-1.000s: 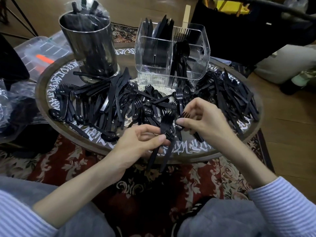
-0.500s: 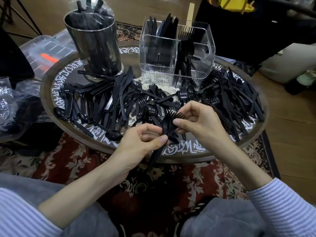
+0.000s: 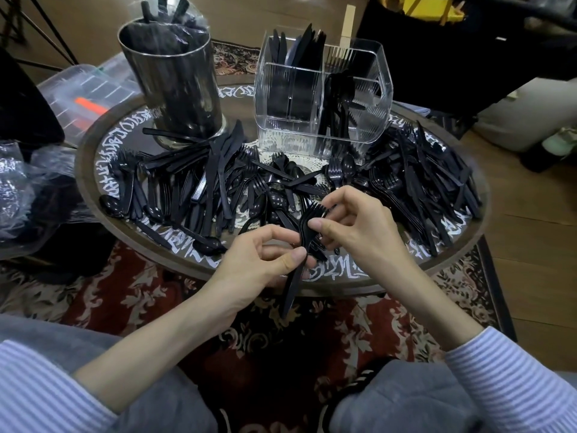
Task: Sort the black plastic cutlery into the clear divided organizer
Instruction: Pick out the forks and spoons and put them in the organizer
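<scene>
Head view, one item per line.

Forks, a small bunch, black plastic: at lower centre of the frame, over the near rim of the table; heads up, handles hanging down past the rim, likely stacked in the hands so several go in at one trip.

Left hand: lower centre-left, forearm rising from the lower left corner; thumb and fingertips pinched together on the handles, wrist bent slightly inward.

Right hand: just right of the bunch, forearm from the lower right; thumb and curled fingers clamped on the fork heads, apparently squaring the tines.

Clear divided organizer: upper centre-right, upright at the far side of the table, well apart from the hands; knives standing in the left compartment, spoons in the right.

Loose cutlery: spread across the tabletop in mixed heaps, unsorted, within reach.

Metal canister: upper left, holding bagged cutlery.
</scene>
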